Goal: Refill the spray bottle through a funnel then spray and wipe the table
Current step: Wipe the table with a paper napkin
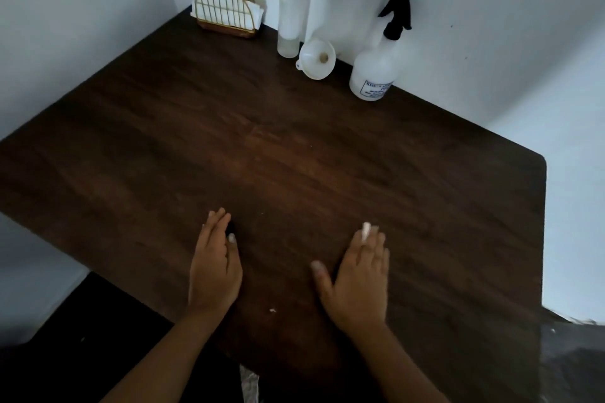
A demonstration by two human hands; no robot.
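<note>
A white spray bottle (373,70) with a black trigger head stands at the table's far edge against the wall. Left of it a white funnel (317,59) lies with its mouth facing me. A tall clear bottle (290,10) with a purple cap stands just left of the funnel. My left hand (214,267) and my right hand (358,278) rest flat on the dark wooden table (294,157) near its front edge, fingers stretched out and holding nothing. Both hands are far from the bottles.
A gold wire napkin holder (227,6) with white napkins sits in the far left corner. White walls close the table's back and left sides. Small white crumbs (271,310) lie between my hands. The table's right corner (540,160) is rounded.
</note>
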